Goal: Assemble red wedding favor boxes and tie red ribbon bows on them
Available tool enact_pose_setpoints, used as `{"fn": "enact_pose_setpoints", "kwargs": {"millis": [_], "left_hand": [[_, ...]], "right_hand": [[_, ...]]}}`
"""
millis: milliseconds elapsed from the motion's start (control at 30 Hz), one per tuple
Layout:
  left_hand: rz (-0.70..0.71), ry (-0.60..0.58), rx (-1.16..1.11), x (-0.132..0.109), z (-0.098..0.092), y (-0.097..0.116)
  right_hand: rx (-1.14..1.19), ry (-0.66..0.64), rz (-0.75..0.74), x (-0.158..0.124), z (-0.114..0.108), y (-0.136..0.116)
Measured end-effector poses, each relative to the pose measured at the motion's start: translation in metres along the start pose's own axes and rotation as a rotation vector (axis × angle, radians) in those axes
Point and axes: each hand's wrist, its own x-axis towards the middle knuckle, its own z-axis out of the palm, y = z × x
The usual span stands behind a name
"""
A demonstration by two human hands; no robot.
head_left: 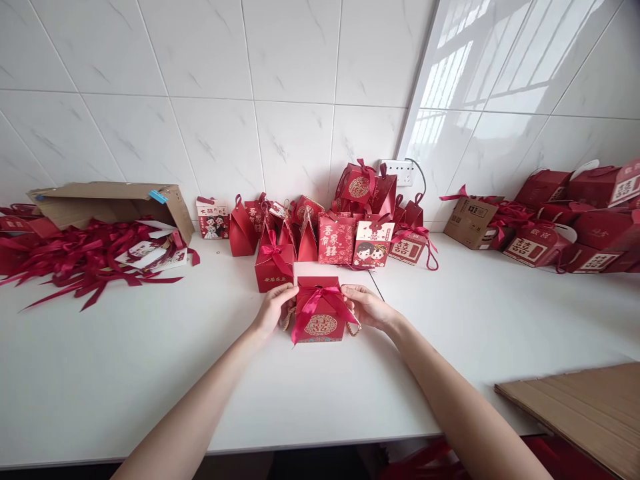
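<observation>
A small red gift box (320, 323) with a gold emblem on its front stands on the white table (150, 373), in the middle near me. A red ribbon bow (318, 301) is tied across its top. My left hand (274, 308) grips the box's left side and the ribbon there, fingers curled. My right hand (364, 305) holds the right side the same way, fingers pinched at the ribbon's end. A beige rope handle (354, 329) hangs by the box's right side.
Several finished red boxes (345, 227) cluster behind, against the tiled wall. An open cardboard carton (110, 203) spills loose red ribbons (80, 260) at left. More red boxes (565, 220) pile at right. A cardboard sheet (585, 407) lies at the near right.
</observation>
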Motion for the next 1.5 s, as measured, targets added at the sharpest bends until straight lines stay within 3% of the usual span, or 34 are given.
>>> {"fn": "enact_pose_setpoints", "kwargs": {"millis": [200, 333, 400, 500, 600, 733, 900, 1033, 1200, 1333, 1433, 1500], "left_hand": [[0.006, 0.056, 0.047, 0.001, -0.003, 0.004], [0.03, 0.143, 0.119, 0.0, -0.005, 0.012], [0.053, 0.164, 0.177, -0.002, -0.002, 0.016], [0.099, 0.17, 0.268, -0.006, 0.005, 0.021], [0.171, 0.192, 0.319, -0.012, 0.013, 0.025], [0.507, 0.294, 0.386, -0.029, 0.025, 0.031], [1.223, 0.377, 0.821, -0.063, 0.045, 0.029], [1.434, 0.429, 0.993, -0.085, 0.058, 0.027], [1.495, 0.414, 0.979, -0.102, 0.067, 0.034], [1.454, 0.392, 0.888, -0.107, 0.069, 0.048], [1.343, 0.439, 0.703, -0.085, 0.059, 0.059], [1.131, 0.533, 0.562, -0.055, 0.047, 0.059]], "right_hand": [[-0.218, 0.08, 0.044, -0.017, -0.01, -0.026], [-0.497, 0.268, -0.143, -0.027, -0.007, -0.037], [-0.581, 0.196, -0.215, -0.027, 0.0, -0.033], [-0.63, 0.031, -0.162, -0.024, 0.01, -0.023], [-0.663, -0.015, -0.177, -0.021, 0.016, -0.015], [-0.908, 0.115, -0.624, -0.016, 0.021, -0.01], [-1.06, 0.306, -1.0, -0.015, 0.034, -0.006], [-1.051, 0.373, -1.186, -0.02, 0.04, -0.006], [-0.985, 0.436, -1.331, -0.024, 0.042, -0.008], [-0.988, 0.468, -1.406, -0.025, 0.042, -0.013], [-0.992, 0.458, -1.417, -0.023, 0.038, -0.016], [-0.986, 0.473, -1.374, -0.022, 0.034, -0.016]]}}
